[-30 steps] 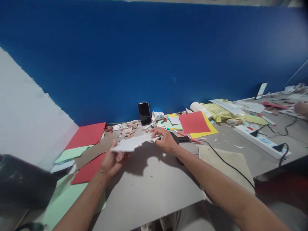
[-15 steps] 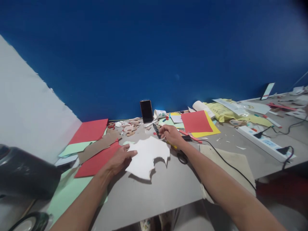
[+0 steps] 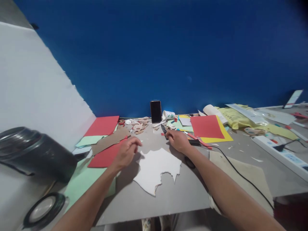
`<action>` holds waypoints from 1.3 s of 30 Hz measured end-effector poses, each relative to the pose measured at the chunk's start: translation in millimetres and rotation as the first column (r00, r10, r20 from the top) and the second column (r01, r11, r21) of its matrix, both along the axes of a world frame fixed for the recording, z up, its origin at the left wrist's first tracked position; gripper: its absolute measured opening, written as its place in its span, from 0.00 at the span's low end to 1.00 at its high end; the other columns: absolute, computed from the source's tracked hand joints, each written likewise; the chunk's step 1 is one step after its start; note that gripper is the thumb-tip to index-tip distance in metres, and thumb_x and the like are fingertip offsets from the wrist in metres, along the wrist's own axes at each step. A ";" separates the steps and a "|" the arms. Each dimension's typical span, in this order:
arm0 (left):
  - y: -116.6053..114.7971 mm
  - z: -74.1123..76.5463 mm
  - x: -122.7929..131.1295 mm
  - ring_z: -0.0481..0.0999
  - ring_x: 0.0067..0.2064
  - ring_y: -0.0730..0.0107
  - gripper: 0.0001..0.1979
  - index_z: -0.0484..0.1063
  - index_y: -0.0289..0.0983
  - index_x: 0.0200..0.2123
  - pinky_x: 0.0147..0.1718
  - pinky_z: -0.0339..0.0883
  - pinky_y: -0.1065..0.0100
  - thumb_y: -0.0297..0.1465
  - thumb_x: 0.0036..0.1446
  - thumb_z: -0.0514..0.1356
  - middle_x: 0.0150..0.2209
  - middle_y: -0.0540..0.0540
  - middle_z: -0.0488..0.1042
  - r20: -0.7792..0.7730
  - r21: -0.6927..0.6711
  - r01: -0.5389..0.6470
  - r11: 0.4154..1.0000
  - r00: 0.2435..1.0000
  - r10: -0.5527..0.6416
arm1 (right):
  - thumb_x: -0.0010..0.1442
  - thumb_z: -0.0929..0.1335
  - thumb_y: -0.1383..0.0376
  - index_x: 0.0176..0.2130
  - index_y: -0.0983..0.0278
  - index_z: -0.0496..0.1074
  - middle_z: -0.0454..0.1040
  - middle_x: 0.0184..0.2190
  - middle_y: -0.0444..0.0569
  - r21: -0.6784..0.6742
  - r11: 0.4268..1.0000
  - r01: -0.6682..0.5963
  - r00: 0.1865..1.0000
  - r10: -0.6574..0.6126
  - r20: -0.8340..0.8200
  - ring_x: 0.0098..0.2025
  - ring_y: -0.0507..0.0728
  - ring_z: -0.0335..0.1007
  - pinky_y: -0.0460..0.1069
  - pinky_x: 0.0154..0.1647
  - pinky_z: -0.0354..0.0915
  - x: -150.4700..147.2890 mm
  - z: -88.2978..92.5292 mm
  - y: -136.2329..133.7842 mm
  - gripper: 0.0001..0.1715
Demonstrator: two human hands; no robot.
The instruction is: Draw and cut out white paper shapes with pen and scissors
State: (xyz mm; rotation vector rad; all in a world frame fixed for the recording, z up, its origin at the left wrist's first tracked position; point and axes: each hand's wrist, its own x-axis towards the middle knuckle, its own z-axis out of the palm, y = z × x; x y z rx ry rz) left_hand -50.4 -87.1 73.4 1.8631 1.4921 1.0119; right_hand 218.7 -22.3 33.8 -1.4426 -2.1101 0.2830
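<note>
Near edge, centre: white torn-edged paper (image 3: 156,168) lies flat on the surface (image 3: 144,199) btw your arms, so neither hand has to carry it. Your left hand (image 3: 126,154) sits just left of it, grip loose, fingers half curled, nothing in it. Your right hand (image 3: 179,141), a bit farther in, has its grip closed over a black tool (image 3: 164,130), tip poking toward the far edge. Far edge: paper cup (image 3: 168,114) on its side beside a propped phone (image 3: 156,111); inside not visible.
</note>
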 end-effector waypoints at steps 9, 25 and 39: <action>-56.2 6.9 49.1 0.79 0.42 0.63 0.17 0.76 0.44 0.51 0.42 0.68 0.67 0.26 0.60 0.57 0.42 0.47 0.82 -0.377 -0.250 0.580 0.775 0.679 -0.630 | 0.60 0.64 0.73 0.39 0.62 0.76 0.82 0.37 0.49 0.038 0.976 -0.216 0.976 0.214 0.037 0.38 0.57 0.76 0.47 0.39 0.61 -7.6 -12.2 -6.4 0.13; -89.8 -6.0 76.6 0.70 0.31 0.68 0.14 0.67 0.40 0.34 0.33 0.60 0.69 0.35 0.71 0.47 0.31 0.49 0.74 -0.443 -0.084 0.531 0.844 0.739 -0.508 | 0.68 0.66 0.60 0.48 0.59 0.77 0.83 0.38 0.51 -0.056 0.951 -0.303 0.932 0.308 0.192 0.38 0.60 0.76 0.49 0.36 0.58 -21.5 3.9 -23.0 0.13; -65.6 -13.3 105.4 0.73 0.38 0.65 0.15 0.69 0.39 0.35 0.38 0.63 0.65 0.36 0.72 0.48 0.35 0.44 0.75 -0.453 0.171 0.687 0.707 0.692 -0.563 | 0.71 0.55 0.42 0.29 0.62 0.70 0.72 0.23 0.46 -0.214 0.837 -0.504 0.759 0.310 -0.573 0.25 0.53 0.66 0.48 0.31 0.60 -20.0 21.4 -26.1 0.35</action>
